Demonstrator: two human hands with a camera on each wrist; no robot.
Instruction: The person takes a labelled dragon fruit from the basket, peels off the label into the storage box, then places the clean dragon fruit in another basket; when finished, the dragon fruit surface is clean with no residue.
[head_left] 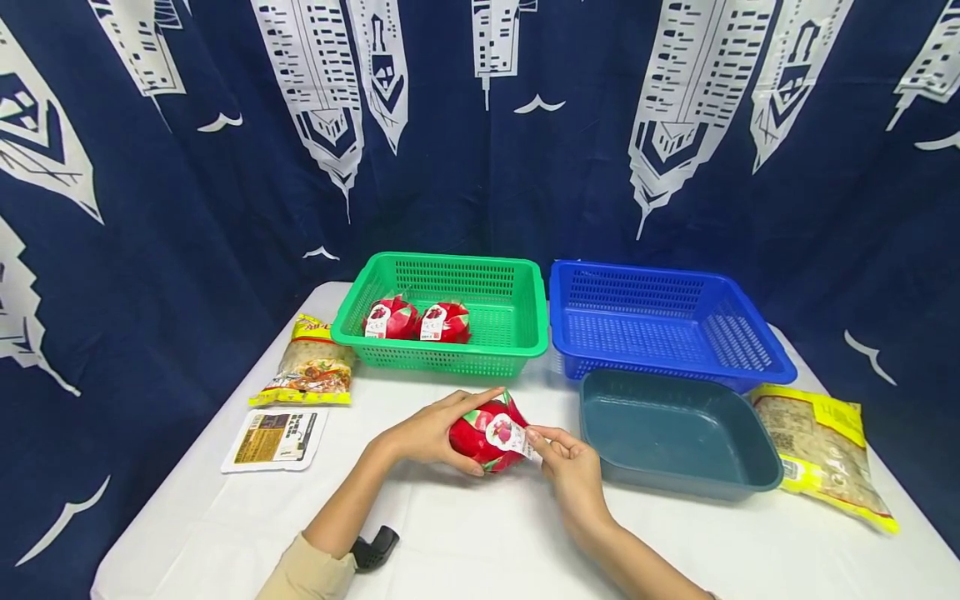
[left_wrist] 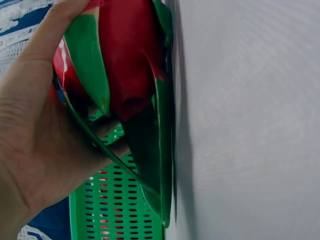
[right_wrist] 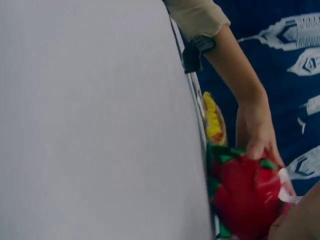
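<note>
A red dragon fruit (head_left: 470,432) with green scale tips lies on the white table, near its middle. My left hand (head_left: 429,435) grips it from the left, thumb and fingers spread round its side. On the fruit's right side is a white label (head_left: 502,432) with a fruit picture. Between thumb and forefinger my right hand (head_left: 576,477) pinches the end of that label. In the left wrist view the dragon fruit (left_wrist: 129,55) fills the palm, its long green scales hanging down. The right wrist view shows the fruit (right_wrist: 245,195) with my right hand (right_wrist: 302,217) partly cut off beside it.
Two labelled dragon fruits (head_left: 450,325) sit in a green basket (head_left: 442,354) behind. To its right stand a blue basket (head_left: 637,333) and a dark teal tub (head_left: 675,433). Yellow-edged food bags (head_left: 315,371) lie at both sides, with a flat white pack (head_left: 276,440) at left.
</note>
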